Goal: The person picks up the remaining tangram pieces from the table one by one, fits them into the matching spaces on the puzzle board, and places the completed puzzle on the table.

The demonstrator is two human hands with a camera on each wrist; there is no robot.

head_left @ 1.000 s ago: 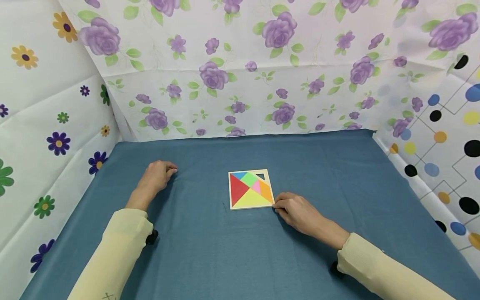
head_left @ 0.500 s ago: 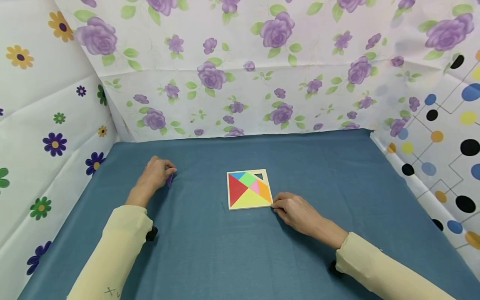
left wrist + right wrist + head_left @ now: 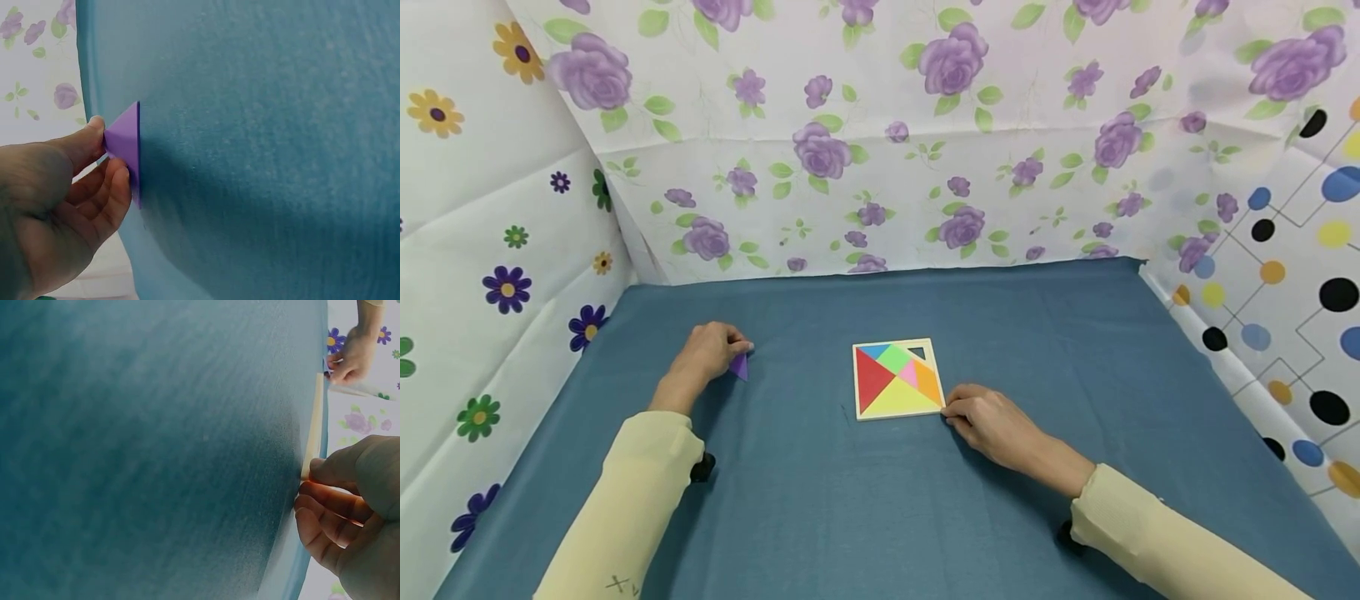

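In the head view my left hand pinches a purple triangular tangram piece at the left. The left wrist view shows that triangle between thumb and fingertips, standing on edge close to the cloth. A square wooden tangram board lies flat at the middle, holding red, yellow, blue, green, pink and orange pieces. Near its upper right corner is a dark triangular gap. My right hand pinches the board's lower right corner. Seen edge-on in the right wrist view, the board meets that thumb.
A blue cloth covers the table. Floral sheeting rises behind it, with a flower-patterned sheet on the left and a dotted one on the right.
The purple triangle, hidden a second ago, now shows below my left fingers. That hand lifted slightly, then dipped a little. My right hand and the board stay in place.
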